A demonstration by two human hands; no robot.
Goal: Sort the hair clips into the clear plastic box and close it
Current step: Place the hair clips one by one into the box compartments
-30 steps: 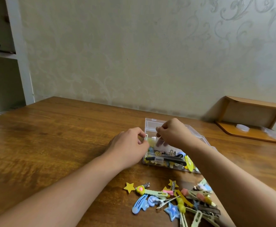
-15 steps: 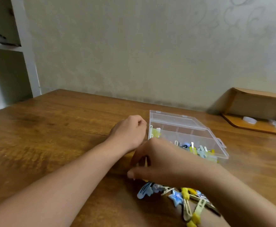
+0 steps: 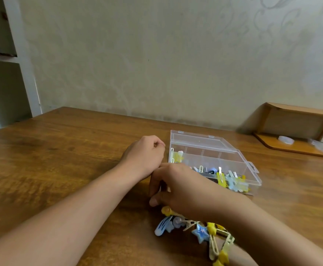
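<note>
The right hand [image 3: 178, 191] reaches down over the near pile of hair clips [image 3: 199, 229] on the worktop [image 3: 60, 169], fingers curled toward the topmost yellow one; whether its grip has closed on a clip I cannot tell, since the palm hides the fingertips. The left hand [image 3: 145, 156] rests loosely fisted beside the clear plastic box [image 3: 210, 156], holding nothing visible. The box sits just behind the pile, its lid looking lowered or nearly so, clips showing through the front compartments. To do this pick well, pinch one clip by its stem, lift it free of the tangle, and let the left hand raise the lid.
</note>
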